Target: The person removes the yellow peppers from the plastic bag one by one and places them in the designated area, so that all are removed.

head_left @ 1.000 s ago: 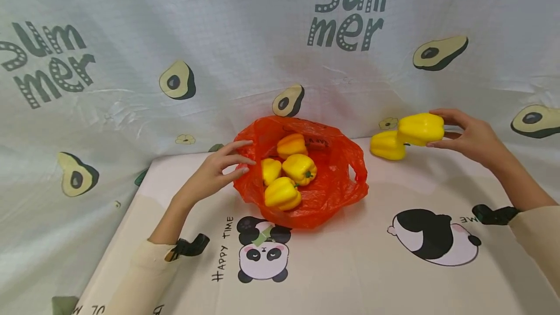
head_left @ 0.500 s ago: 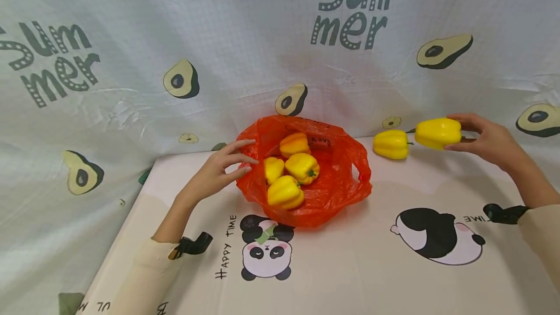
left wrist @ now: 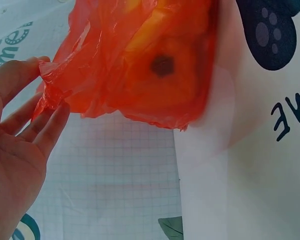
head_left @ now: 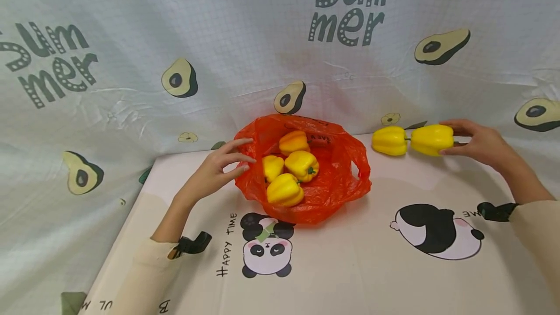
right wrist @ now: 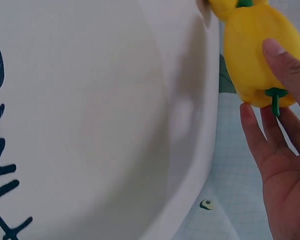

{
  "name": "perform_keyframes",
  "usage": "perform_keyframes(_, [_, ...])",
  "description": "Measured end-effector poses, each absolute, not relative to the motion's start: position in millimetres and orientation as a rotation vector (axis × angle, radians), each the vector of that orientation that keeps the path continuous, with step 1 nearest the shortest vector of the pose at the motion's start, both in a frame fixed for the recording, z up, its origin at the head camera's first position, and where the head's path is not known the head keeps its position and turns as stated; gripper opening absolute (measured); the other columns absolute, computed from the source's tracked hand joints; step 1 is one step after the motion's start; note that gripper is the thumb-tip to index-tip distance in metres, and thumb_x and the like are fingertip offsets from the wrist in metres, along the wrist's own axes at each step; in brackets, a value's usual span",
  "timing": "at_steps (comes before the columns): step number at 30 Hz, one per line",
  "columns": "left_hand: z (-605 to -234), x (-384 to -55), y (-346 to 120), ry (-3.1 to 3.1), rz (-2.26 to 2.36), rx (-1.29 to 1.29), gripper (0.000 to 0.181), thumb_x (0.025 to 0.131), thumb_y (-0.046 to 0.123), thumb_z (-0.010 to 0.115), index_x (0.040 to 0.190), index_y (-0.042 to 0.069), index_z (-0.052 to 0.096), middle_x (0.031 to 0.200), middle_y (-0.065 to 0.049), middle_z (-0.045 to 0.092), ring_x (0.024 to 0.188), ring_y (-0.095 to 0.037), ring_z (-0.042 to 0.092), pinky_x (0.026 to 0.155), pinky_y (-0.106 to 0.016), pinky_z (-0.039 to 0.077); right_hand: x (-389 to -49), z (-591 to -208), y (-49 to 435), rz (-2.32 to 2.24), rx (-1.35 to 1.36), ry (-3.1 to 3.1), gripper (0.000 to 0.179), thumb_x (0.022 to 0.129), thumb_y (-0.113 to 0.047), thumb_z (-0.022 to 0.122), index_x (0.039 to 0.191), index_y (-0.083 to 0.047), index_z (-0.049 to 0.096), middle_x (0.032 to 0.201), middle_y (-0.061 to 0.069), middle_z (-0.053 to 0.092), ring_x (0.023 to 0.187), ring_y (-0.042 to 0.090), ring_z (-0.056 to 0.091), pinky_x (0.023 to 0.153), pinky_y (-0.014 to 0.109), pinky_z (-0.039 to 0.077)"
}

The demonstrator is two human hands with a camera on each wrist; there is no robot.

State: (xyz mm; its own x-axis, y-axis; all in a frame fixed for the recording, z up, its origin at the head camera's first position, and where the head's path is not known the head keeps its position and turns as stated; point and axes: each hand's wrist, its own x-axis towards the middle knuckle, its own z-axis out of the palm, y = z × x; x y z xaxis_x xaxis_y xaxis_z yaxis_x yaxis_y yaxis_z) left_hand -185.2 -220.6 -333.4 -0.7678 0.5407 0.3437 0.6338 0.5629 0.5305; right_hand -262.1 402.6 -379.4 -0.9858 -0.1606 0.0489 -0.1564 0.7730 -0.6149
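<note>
An upright, wide-mouthed red plastic bag (head_left: 327, 205) stands on the table, with several yellow bell peppers (head_left: 285, 190) inside, one tinged orange (head_left: 294, 143). My left hand (head_left: 212, 171) is at the bag's left side; in the left wrist view its thumb and fingers pinch a fold of the plastic (left wrist: 65, 75). At the table's back right, my right hand (head_left: 483, 146) holds a yellow bell pepper (head_left: 432, 140) by its stem end, thumb on one side and fingers on the other. Its far end meets the green stem of another yellow bell pepper (head_left: 389, 141) lying to its left.
The pale table cover (head_left: 341, 266) carries panda prints. Behind the table's back edge hangs a white cloth (head_left: 245, 28) with avocado prints and lettering, close behind the bag and the peppers. Each wrist wears a black camera mount (head_left: 192, 244).
My right hand first shifts right with its pepper, away from overlapping the other one, then lowers it into line against that pepper's stem. The left hand stays at the bag.
</note>
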Motion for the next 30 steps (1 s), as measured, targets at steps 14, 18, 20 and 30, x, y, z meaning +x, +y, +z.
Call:
perform_keyframes(14, [-336.6, -186.5, -219.9, -2.649, -0.983, -1.001, 0.022, 0.095, 0.01, 0.071, 0.117, 0.011, 0.076, 0.154, -0.009, 0.048, 0.143, -0.032, 0.041, 0.112, -0.057, 0.041, -265.6, -391.9, 401.4, -1.112, -0.217, 2.914, 0.088, 0.088, -0.03, 0.082, 0.155, 0.001, 0.033, 0.151, 0.035, 0.035, 0.133, 0.056, 0.035, 0.103, 0.076, 0.033])
perform_keyframes(18, [-336.6, -187.3, -218.9, -2.649, -0.991, -1.001, 0.022, 0.096, 0.01, 0.07, 0.117, 0.011, 0.076, 0.154, -0.009, 0.048, 0.143, -0.032, 0.041, 0.112, -0.056, 0.042, -266.4, -393.1, 402.6, -1.101, -0.199, 2.908, 0.09, 0.088, -0.032, 0.082, 0.156, 0.0, 0.031, 0.151, 0.036, 0.034, 0.134, 0.057, 0.033, 0.103, 0.077, 0.032])
perform_keyframes(20, [-336.4, -187.4, -218.2, -2.644, -0.996, -1.006, 0.022, 0.096, 0.01, 0.07, 0.117, 0.011, 0.076, 0.153, -0.009, 0.048, 0.143, -0.032, 0.042, 0.113, -0.056, 0.041, -266.8, -393.5, 403.2, -1.1, -0.194, 2.908, 0.091, 0.088, -0.033, 0.082, 0.156, 0.0, 0.031, 0.151, 0.036, 0.034, 0.134, 0.057, 0.033, 0.103, 0.077, 0.032])
perform_keyframes(30, [-338.0, -186.6, -219.5, -2.644, -0.997, -1.008, 0.022, 0.096, 0.009, 0.07, 0.117, 0.01, 0.076, 0.153, -0.009, 0.048, 0.143, -0.032, 0.041, 0.113, -0.056, 0.041, -268.1, -396.3, 403.7, -1.119, -0.193, 2.902, 0.09, 0.088, -0.032, 0.081, 0.156, 0.0, 0.031, 0.151, 0.035, 0.035, 0.133, 0.057, 0.034, 0.103, 0.077, 0.032])
